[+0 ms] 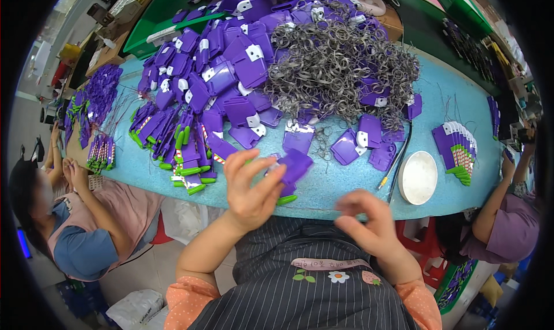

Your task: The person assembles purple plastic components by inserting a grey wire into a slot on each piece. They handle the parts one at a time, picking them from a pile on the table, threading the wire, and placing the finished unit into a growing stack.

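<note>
Head view, looking down on a long turquoise table. The person's left hand is raised near the table's front edge, fingers closed around a purple plastic tag. The tag sticks out of the hand toward two o'clock, its long axis running from lower left to upper right; a green tip shows just beneath it. The right hand hovers at about four o'clock from the tag, near but not touching it, so the left hand is the nearer one. Its fingers are curled loosely together; motion blur hides whether they pinch anything small.

At twelve o'clock lies a heap of purple tags with a tangle of grey metal rings. A white round dish sits at three o'clock. Co-workers at the far left and right are partly cut off by the lens rim.
</note>
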Tool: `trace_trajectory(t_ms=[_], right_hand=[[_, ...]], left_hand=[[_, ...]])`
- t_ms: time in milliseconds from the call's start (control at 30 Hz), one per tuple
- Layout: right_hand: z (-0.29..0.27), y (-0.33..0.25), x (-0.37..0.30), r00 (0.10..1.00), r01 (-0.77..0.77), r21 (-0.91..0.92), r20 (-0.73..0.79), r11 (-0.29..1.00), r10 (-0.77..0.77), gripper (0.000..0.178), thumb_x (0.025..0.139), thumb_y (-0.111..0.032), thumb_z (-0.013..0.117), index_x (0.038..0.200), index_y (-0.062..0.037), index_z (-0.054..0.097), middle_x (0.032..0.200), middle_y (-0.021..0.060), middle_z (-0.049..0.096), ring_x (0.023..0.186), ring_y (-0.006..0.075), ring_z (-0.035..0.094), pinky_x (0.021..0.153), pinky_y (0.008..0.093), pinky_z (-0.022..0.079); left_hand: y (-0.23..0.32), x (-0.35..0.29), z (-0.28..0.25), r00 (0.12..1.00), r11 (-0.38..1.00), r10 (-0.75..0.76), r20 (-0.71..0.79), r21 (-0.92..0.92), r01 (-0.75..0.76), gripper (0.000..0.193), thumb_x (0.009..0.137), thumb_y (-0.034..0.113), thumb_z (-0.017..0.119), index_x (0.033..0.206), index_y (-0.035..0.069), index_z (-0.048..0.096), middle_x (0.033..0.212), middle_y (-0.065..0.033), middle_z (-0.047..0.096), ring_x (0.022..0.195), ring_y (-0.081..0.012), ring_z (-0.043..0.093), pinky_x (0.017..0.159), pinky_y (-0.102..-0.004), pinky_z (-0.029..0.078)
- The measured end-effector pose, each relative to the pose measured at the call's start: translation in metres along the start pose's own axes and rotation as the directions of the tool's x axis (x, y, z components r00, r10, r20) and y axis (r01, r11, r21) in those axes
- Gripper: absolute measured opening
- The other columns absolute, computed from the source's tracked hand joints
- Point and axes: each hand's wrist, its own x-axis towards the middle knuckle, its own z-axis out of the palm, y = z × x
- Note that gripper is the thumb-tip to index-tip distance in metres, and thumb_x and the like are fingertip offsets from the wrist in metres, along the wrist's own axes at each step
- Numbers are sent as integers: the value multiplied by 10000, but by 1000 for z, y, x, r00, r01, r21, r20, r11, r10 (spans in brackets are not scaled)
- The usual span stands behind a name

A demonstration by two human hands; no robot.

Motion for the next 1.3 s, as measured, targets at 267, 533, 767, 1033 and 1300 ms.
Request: trace_trajectory(t_ms=[267, 533, 767, 1033, 1300], right_hand=[[13, -11, 28, 997, 10, 480, 57, 877, -43, 619, 703, -196, 789, 1205, 17, 494, 1188, 132, 524, 1055, 206, 524, 869, 340, 439], [18, 2, -1, 989, 140, -422, 21, 896, -145, 794, 573, -205, 822, 1222, 74, 459, 1104, 204, 534, 972, 342, 548, 816, 402, 463], [11, -1, -5, 983, 128, -684, -7, 718, -182, 823, 565, -160, 829, 1256, 56, 438, 1191, 221, 496, 987, 326, 538, 836, 396, 463], [57, 0, 39, 945, 324, -708, 213, 627, -248, 748, 634, -253, 780, 1279, -44, 461, 1273, 177, 443, 1045, 312, 488, 852, 411, 423], [50, 30, 31, 861, 508, -522, 303, 685, -407, 430, 743, -186, 698, 1089, -7, 516, 1130, 147, 500, 825, 241, 560, 715, 310, 486]], left_hand=[[39, 4, 10, 992, 913, 102, 72, -402, -65, 420, 637, -2, 667, 1056, 12, 627, 1059, -112, 573, 927, -291, 554, 774, -391, 464], [69, -8, -3, 787, 701, -159, 597, -493, 515, 497, 795, 11, 580, 1253, -99, 422, 1053, -256, 591, 847, -339, 647, 714, -380, 530], [58, -29, -2, 681, 426, -498, 536, -533, 731, 288, 861, -8, 523, 1144, -53, 493, 909, -167, 635, 743, -234, 658, 630, -324, 538], [-12, -9, -34, 602, 459, -786, 142, -518, 722, 221, 958, 191, 488, 1031, -8, 552, 874, -40, 615, 705, -56, 554, 600, -202, 454], [-11, -15, -24, 601, 316, -694, 397, -581, 750, 186, 968, 190, 457, 992, 11, 503, 844, -84, 604, 610, -97, 546, 535, -221, 444]])
